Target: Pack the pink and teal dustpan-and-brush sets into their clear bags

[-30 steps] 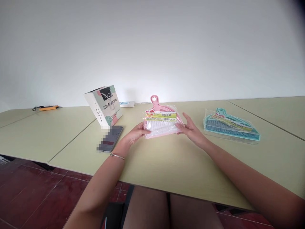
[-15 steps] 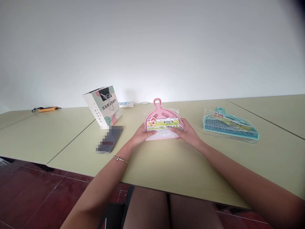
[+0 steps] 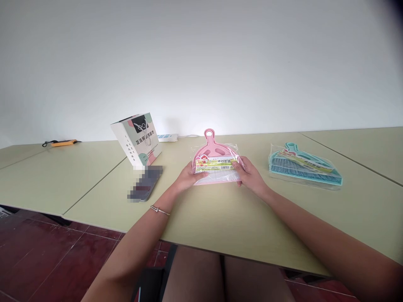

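A pink dustpan-and-brush set (image 3: 215,156) in a clear plastic bag with a yellow-green label sits at the middle of the table, its handle pointing away from me. My left hand (image 3: 187,177) grips the bag's lower left corner, thumb on top. My right hand (image 3: 249,175) pinches the lower right corner in the same way. Both hands are closed on the package, which is tilted up slightly off the pale green table (image 3: 220,218).
A second, teal dustpan set (image 3: 304,167) in its bag lies to the right. A printed paper bag (image 3: 138,139) stands at the left, with a phone (image 3: 145,183) in front of it. A white power strip (image 3: 167,136) and an orange tool (image 3: 64,142) lie by the wall.
The pink package was held open-handed and flatter a second ago. Both hands have since closed on its lower corners and drawn it slightly toward me.
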`<state>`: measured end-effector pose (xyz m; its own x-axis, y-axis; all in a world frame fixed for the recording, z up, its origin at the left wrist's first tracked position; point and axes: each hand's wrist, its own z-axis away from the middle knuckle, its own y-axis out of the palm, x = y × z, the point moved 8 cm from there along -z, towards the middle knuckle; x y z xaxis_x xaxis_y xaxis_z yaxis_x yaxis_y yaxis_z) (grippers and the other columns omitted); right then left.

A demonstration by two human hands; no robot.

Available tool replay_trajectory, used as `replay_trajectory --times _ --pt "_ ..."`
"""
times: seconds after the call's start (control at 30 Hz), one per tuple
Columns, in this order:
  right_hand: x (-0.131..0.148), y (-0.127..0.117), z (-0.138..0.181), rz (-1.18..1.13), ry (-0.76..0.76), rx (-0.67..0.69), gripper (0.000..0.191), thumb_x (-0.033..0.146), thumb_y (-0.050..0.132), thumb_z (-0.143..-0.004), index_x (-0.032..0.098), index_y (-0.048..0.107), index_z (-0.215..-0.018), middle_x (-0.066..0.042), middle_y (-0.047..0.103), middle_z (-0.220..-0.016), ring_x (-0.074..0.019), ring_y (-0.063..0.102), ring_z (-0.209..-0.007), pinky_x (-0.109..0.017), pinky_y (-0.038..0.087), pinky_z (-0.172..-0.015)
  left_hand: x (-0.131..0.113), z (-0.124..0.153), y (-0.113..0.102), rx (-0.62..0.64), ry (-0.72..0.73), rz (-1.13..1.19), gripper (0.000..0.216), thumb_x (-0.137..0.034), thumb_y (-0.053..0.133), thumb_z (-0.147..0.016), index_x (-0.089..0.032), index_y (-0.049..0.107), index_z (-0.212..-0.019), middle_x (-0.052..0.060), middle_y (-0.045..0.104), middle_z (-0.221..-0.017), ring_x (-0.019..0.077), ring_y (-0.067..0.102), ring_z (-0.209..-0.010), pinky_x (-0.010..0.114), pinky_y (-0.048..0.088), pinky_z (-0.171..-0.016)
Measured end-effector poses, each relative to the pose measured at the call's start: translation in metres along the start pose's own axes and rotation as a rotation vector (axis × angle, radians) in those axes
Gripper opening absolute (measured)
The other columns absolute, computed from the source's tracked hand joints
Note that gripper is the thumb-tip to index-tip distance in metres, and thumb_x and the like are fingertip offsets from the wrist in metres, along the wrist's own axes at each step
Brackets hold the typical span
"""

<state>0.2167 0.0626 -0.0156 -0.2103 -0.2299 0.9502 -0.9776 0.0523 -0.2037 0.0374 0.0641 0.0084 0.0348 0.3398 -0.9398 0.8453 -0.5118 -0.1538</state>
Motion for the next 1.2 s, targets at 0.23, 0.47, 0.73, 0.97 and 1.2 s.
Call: replay_trajectory --times 0.23,0.47,0.73,0.97,1.2 --pt "-0.001 0.0 0.0 0.016 0.032 0.011 0.033 0.052 0.055 -0.078 0.025 0.048 -0.096 0.006 0.056 -0.066 -0.0067 0.042 -0.035 -0.022 0.037 -0.033 -0.004 0.001 0.002 0.006 -0.003 -0.008 0.072 -0.035 0.069 -0.072 -0.025 0.039 -0.137 0.007 0.035 -0.147 0.0256 0.04 -0.13 0.039 0.031 -0.107" --pt "-0.001 -0.004 0.001 0.07 0.075 -0.018 0.023 0.047 0.056 -0.079 0.027 0.05 -0.089 0.007 0.048 -0.056 -0.0083 0.039 -0.035 -0.022 0.032 -0.031 -0.003 0.001 0.001 -0.005 -0.03 -0.014 0.074 -0.036 0.071 -0.07 -0.024 0.04 -0.137 0.008 0.038 -0.145 0.0256 0.041 -0.129 0.039 0.031 -0.107" --pt "0.0 -0.005 0.0 0.117 0.062 -0.032 0.027 0.051 0.053 -0.08 0.026 0.051 -0.09 0.005 0.052 -0.061 -0.0086 0.039 -0.038 -0.022 0.032 -0.033 -0.002 0.001 0.0 0.005 -0.022 -0.031 0.072 -0.035 0.068 -0.073 -0.024 0.039 -0.137 0.009 0.04 -0.143 0.0254 0.041 -0.129 0.04 0.03 -0.107" --pt "-0.004 -0.004 -0.002 0.166 0.067 -0.018 0.03 0.053 0.049 -0.081 0.026 0.049 -0.094 0.004 0.051 -0.061 -0.0095 0.04 -0.04 -0.023 0.033 -0.036 0.001 0.001 -0.001 -0.009 -0.052 -0.04 0.074 -0.036 0.069 -0.072 -0.024 0.038 -0.138 0.008 0.041 -0.142 0.0261 0.043 -0.128 0.04 0.03 -0.107" --pt "-0.005 -0.004 -0.002 0.181 0.079 -0.018 0.036 0.056 0.047 -0.081 0.024 0.049 -0.098 0.003 0.056 -0.067 -0.0103 0.043 -0.043 -0.024 0.035 -0.038 0.006 0.0 -0.003 -0.005 -0.044 -0.041 0.07 -0.034 0.067 -0.075 -0.025 0.038 -0.138 0.007 0.037 -0.145 0.0272 0.042 -0.128 0.042 0.03 -0.108"
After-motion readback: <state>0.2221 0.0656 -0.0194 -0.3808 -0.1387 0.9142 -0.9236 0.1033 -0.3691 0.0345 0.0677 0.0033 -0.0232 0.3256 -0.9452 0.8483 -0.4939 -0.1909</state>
